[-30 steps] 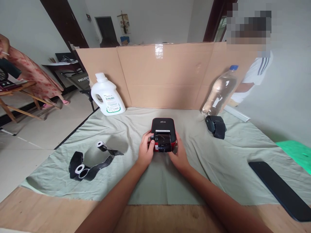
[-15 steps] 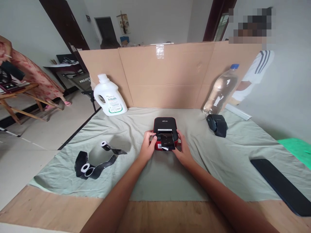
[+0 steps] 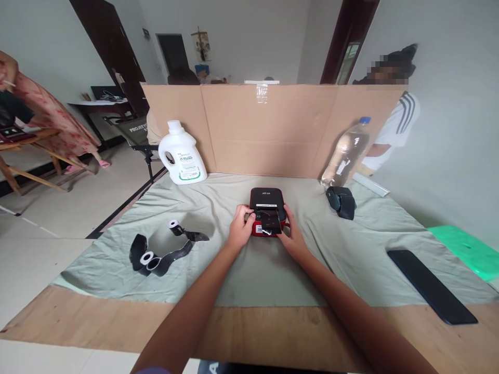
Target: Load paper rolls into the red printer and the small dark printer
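One small printer point(image 3: 267, 197) mid-way along the worktop point(image 3: 268, 319), clasped from both sides

From the left: a curled black strip point(image 3: 177, 256), the left hand point(image 3: 241, 228) gripping the printer's side, dark film point(image 3: 270, 222) jutting from its front, the right hand point(image 3: 293, 236) against the other side. The step looks like steadying it — the next move seems to call for an even hold, clear of the film.

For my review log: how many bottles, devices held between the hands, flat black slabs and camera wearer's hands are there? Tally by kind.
Bottles: 2 (white handled bottle, clear bottle)
Held devices: 1 (black-and-red device)
Flat slabs: 1 (black slab)
Hands: 2 (left hand, right hand)
Total: 6
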{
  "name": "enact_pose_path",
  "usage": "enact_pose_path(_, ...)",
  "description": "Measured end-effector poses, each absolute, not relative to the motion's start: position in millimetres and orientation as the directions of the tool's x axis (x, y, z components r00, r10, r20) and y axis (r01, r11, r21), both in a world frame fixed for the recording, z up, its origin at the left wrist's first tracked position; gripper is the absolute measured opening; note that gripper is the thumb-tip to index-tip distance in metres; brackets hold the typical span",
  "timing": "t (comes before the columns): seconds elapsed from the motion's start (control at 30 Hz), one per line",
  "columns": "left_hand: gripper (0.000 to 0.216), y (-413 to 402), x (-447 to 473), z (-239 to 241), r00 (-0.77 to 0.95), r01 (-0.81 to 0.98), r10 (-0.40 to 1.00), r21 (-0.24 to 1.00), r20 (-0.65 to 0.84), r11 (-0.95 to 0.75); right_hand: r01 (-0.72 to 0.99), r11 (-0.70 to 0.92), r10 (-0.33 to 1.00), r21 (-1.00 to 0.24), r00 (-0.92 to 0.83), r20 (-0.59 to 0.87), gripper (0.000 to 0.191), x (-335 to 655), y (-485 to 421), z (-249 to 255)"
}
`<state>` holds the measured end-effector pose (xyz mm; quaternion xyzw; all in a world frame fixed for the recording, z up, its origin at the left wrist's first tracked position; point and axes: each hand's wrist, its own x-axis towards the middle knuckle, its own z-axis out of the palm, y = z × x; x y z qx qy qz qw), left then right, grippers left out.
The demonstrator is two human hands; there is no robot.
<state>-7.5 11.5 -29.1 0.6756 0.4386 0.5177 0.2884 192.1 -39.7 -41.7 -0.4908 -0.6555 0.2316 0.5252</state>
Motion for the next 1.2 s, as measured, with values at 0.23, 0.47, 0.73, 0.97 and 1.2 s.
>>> enact_pose_path(0.23, 0.007, 6.3, -6.6, -24.4, 0.078, 0.377, 0.889, 0.812, 0.452, -0.446, 0.387, 0.389, 0.902, -0.836, 0.027, 0.432, 0.082, 189.9, -38.9, -38.9)
enact_pose_path(0.47, 0.02, 3.9, -1.6, -35.2, 0.009, 0.401, 0.763, 0.696, 0.647, -0.595, 0.379, 0.386, 0.906, -0.841, 0.019, 0.424, 0.081, 193.0, -37.9, -39.9)
enact_pose_path(0.73, 0.03, -9.1, -1.0, -28.3, 0.304, 0.523, 0.542, 0.338, 0.783, -0.782, 0.312, 0.356, 0.927, -0.881, -0.002, 0.375, 0.069, 196.1, -41.7, -35.3)
enact_pose_path(0.97, 0.032, -11.3, 1.3, -26.7, 0.327, 0.475, 0.538, 0.357, 0.777, -0.804, 0.429, 0.397, 0.896, -0.812, 0.01, 0.443, 0.046, 209.6, -30.6, -11.5)
enact_pose_path(1.2, 0.035, -12.1, -0.2, -24.9, 0.341, 0.475, 0.546, 0.361, 0.766, -0.803, 0.789, 0.317, 0.948, -0.526, -0.241, 0.21, 0.031, 204.5, 42.8, 56.0)
